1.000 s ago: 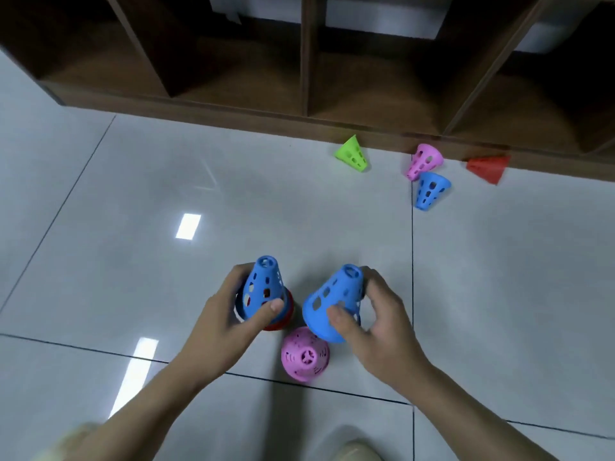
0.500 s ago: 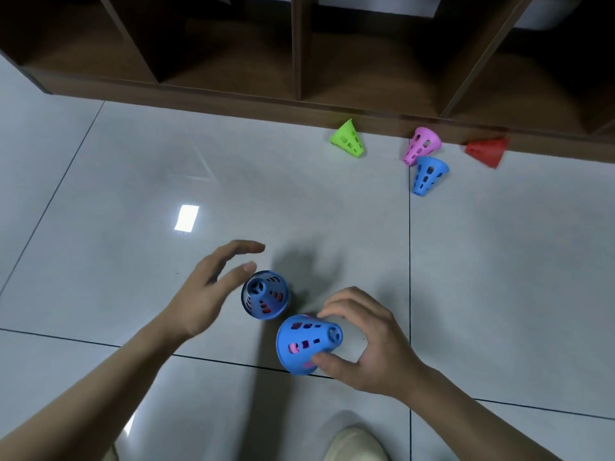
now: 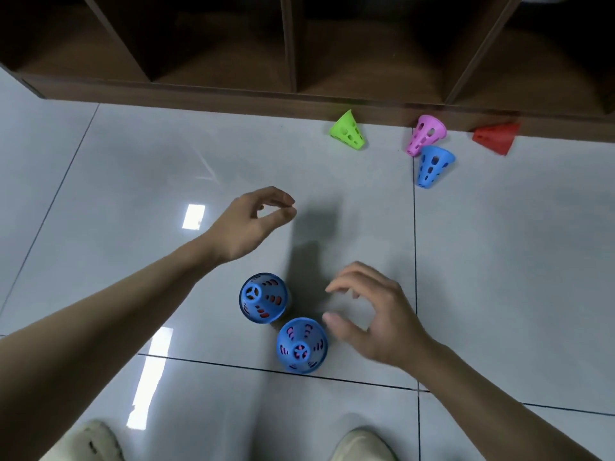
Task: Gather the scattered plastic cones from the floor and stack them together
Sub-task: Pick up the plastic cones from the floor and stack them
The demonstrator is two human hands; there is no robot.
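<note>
Both hands have let go of the two blue-topped stacks and pulled away from them. The left hand is now lifted off and stretched toward the far part of the floor, its fingers loosely curled around nothing. The right hand hovers just beside the nearer stack, fingers relaxed and empty, no longer touching it.

The nearer stack, pink showing through its holes, stands upright just short of the tile seam; the farther stack, red showing through, stands right next to it. Whether the two touch cannot be told.

Four cones lie tipped along the shelf's base at the floor's far edge: green cone, pink cone, blue cone beside it, red cone farthest right.

This suggests the near cones are settled and the reach for the far group is starting; the two stacks are yet to be merged.
</note>
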